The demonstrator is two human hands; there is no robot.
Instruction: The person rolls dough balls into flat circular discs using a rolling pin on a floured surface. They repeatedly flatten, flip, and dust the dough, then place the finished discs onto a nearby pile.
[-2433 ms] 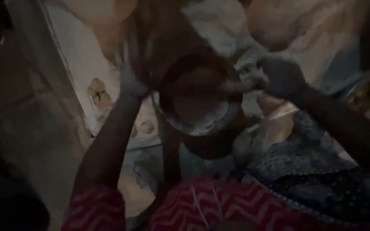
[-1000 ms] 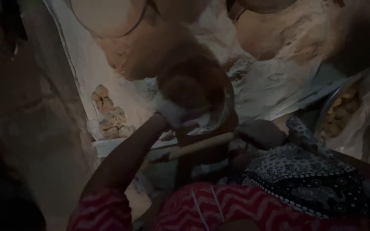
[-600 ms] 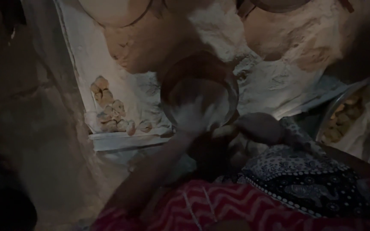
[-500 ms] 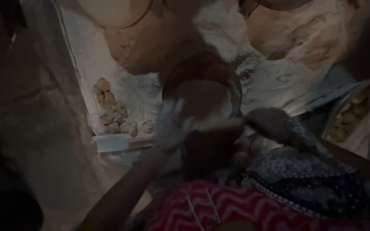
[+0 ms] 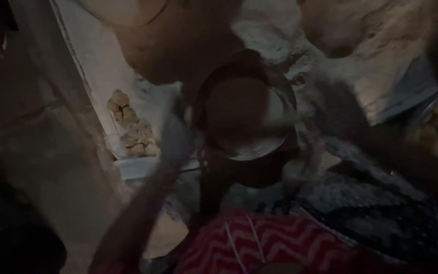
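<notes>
A round rolling board sits in the middle with a flat brown disc of dough on it. My left hand is a pale blur at the board's left edge, with its forearm running down to the lower left. My right hand is a dark blur just off the board's right edge. A faint light streak crosses the board between the two hands; I cannot tell what it is. The blur hides the fingers of both hands.
Several dough lumps lie on a white sheet left of the board. Large flat rounds rest on floured cloth at the back. A container of pale pieces stands at right. Patterned dark cloth and red zigzag cloth fill the foreground.
Both hands have shifted over the board, the left one going back out to its left edge. The camera view has drifted slightly, and the picture is now more blurred.
</notes>
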